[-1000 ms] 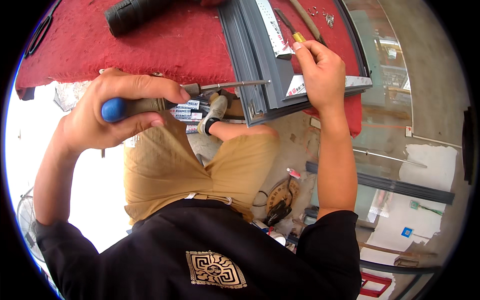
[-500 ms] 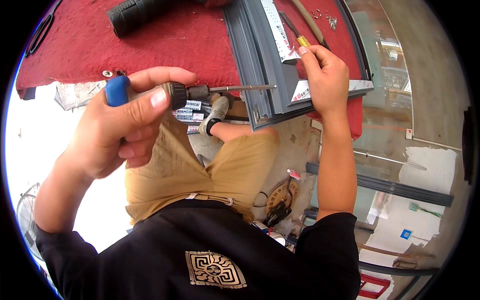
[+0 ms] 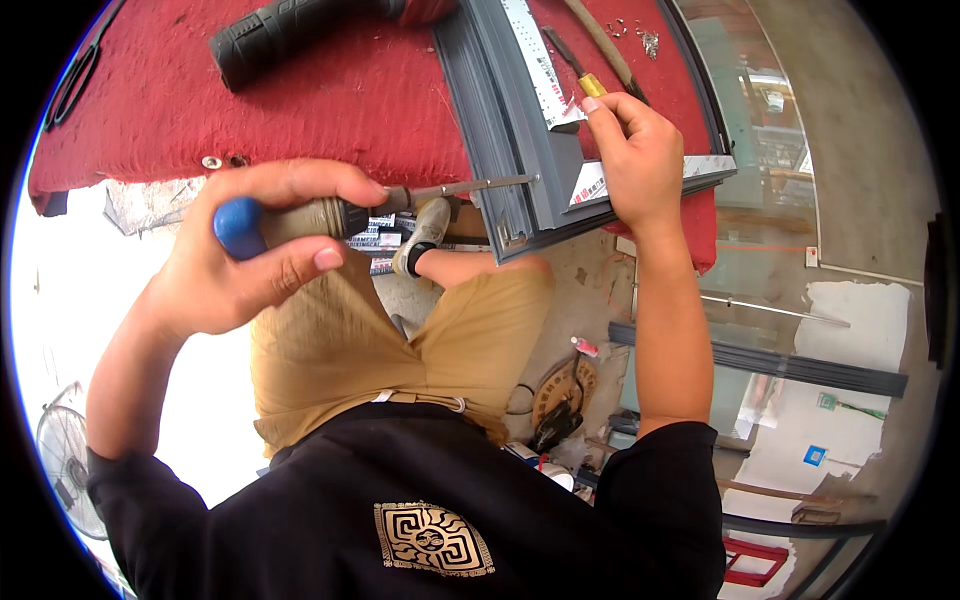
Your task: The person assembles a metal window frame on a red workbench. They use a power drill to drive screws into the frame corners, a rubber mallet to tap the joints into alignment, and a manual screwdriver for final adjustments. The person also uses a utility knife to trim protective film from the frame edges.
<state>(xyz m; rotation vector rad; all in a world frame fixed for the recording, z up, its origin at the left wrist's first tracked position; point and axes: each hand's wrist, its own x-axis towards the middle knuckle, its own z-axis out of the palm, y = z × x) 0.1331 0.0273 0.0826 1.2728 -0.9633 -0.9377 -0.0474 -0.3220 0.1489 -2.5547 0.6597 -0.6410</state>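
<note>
A screwdriver [image 3: 305, 222] with a blue-ended handle lies nearly level in my left hand [image 3: 230, 255], between the thumb and the stretched forefinger. Its long shaft reaches right, and the tip meets the side of a dark grey metal frame [image 3: 515, 130] near the corner. My right hand [image 3: 642, 160] is closed over that corner, thumb and forefinger pinched together. What those fingers hold, if anything, is hidden. Just beyond their tips lies a yellow-handled tool [image 3: 592, 86] with a flat dark blade. White printed film [image 3: 540, 65] covers parts of the frame.
The frame rests on a red cloth-covered table [image 3: 350, 110]. A black-gripped power tool [image 3: 265, 45] lies at the back, scissors [image 3: 75, 85] at the far left. Small screws [image 3: 650, 45] are scattered beside a wooden handle [image 3: 605, 45]. Below right, grey profiles [image 3: 770, 360] and glass stand.
My left fingers have loosened and spread around the screwdriver handle, showing more of it. The tip stays against the frame. My right hand keeps its place on the corner; the view has shifted slightly.
</note>
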